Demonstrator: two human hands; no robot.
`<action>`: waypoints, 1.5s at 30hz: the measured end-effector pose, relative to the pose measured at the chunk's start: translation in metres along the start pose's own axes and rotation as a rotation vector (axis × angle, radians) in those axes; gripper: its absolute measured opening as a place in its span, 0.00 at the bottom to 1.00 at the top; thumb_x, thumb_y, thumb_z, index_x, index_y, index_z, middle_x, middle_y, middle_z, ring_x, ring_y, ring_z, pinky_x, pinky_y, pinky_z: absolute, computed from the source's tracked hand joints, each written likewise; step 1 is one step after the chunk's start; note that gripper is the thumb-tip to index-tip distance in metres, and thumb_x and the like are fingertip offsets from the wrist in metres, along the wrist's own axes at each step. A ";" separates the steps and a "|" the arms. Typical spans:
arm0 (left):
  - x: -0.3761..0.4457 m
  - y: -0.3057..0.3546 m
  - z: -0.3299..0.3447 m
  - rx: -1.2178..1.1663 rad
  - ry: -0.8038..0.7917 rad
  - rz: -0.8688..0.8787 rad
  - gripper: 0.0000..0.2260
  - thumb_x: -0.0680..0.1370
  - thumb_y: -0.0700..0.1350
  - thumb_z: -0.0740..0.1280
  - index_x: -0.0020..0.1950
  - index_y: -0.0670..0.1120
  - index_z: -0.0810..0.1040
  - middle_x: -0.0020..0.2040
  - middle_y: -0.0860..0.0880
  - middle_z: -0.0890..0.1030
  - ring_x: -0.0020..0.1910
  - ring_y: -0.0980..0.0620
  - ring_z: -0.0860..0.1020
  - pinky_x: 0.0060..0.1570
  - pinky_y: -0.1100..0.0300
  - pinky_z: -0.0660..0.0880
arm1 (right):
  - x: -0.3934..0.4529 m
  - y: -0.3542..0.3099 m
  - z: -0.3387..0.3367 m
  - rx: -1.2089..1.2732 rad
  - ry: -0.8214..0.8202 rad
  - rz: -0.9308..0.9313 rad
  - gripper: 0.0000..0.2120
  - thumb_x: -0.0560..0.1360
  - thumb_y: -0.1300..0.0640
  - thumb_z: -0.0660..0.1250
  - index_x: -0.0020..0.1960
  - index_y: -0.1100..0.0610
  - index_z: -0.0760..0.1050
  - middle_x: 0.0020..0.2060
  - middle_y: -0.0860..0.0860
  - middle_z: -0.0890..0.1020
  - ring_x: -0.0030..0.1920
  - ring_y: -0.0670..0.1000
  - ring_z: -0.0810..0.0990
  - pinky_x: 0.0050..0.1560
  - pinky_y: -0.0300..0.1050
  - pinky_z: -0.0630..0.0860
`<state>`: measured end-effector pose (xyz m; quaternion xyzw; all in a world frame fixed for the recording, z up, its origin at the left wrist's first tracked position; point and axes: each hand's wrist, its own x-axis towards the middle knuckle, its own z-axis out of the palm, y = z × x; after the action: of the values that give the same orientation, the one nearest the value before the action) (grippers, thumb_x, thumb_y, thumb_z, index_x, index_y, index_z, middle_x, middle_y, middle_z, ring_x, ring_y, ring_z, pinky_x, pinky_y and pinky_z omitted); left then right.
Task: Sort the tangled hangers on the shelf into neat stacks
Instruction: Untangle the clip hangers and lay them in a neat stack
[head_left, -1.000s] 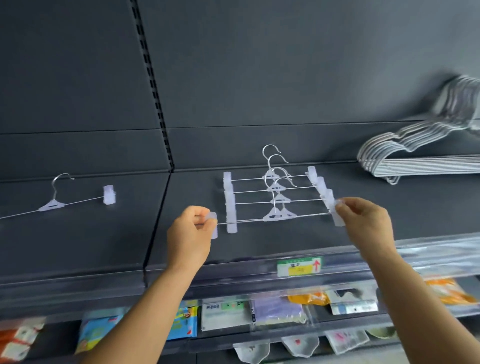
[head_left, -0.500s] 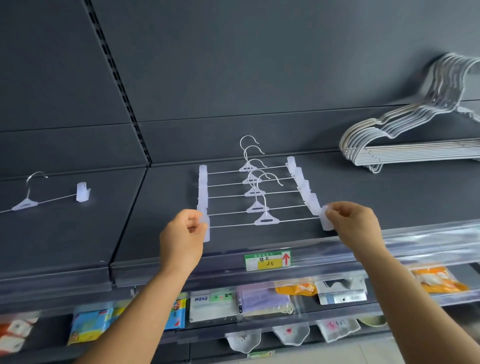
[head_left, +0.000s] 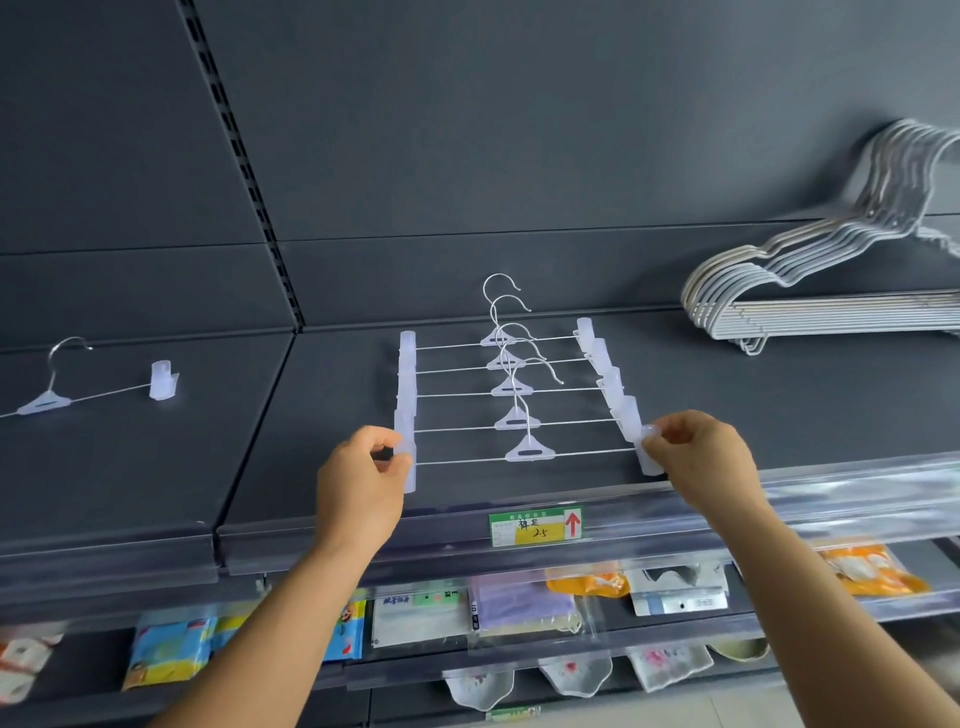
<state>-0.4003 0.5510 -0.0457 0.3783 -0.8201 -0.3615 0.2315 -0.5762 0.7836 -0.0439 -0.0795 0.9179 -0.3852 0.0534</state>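
- Left hand (head_left: 358, 483) pinches the left clip of the nearest clip hanger (head_left: 529, 453).
- Right hand (head_left: 698, 457) pinches its right clip.
- Hanger lies frontmost in a five-hanger row on the dark shelf (head_left: 753, 410).
- Wire hanger stack (head_left: 810, 291) rests far right.

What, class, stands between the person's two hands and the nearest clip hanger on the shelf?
Nothing visible does. The left hand pinches the left clip of the nearest clip hanger, and the right hand pinches its right clip.
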 end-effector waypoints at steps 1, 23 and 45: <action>0.000 0.000 -0.001 -0.003 -0.007 -0.003 0.04 0.77 0.40 0.65 0.48 0.48 0.77 0.44 0.53 0.77 0.42 0.53 0.76 0.42 0.62 0.70 | -0.001 0.000 0.000 -0.004 0.003 -0.002 0.08 0.75 0.53 0.66 0.50 0.57 0.78 0.41 0.50 0.81 0.38 0.51 0.76 0.39 0.42 0.69; -0.004 -0.004 0.000 0.120 -0.013 0.004 0.07 0.77 0.40 0.65 0.54 0.44 0.77 0.51 0.48 0.82 0.43 0.52 0.75 0.44 0.63 0.69 | -0.007 -0.005 -0.004 -0.103 -0.039 -0.031 0.11 0.76 0.55 0.64 0.54 0.59 0.79 0.40 0.51 0.80 0.40 0.53 0.76 0.41 0.41 0.69; -0.012 0.004 -0.005 0.173 -0.030 0.033 0.05 0.77 0.40 0.65 0.52 0.44 0.76 0.46 0.49 0.83 0.38 0.52 0.76 0.34 0.62 0.71 | -0.012 -0.003 0.006 -0.124 -0.009 -0.138 0.16 0.74 0.61 0.66 0.61 0.59 0.74 0.54 0.59 0.79 0.55 0.59 0.77 0.52 0.46 0.71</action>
<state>-0.3911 0.5604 -0.0407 0.3777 -0.8578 -0.2913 0.1916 -0.5631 0.7794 -0.0453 -0.1475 0.9320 -0.3301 0.0260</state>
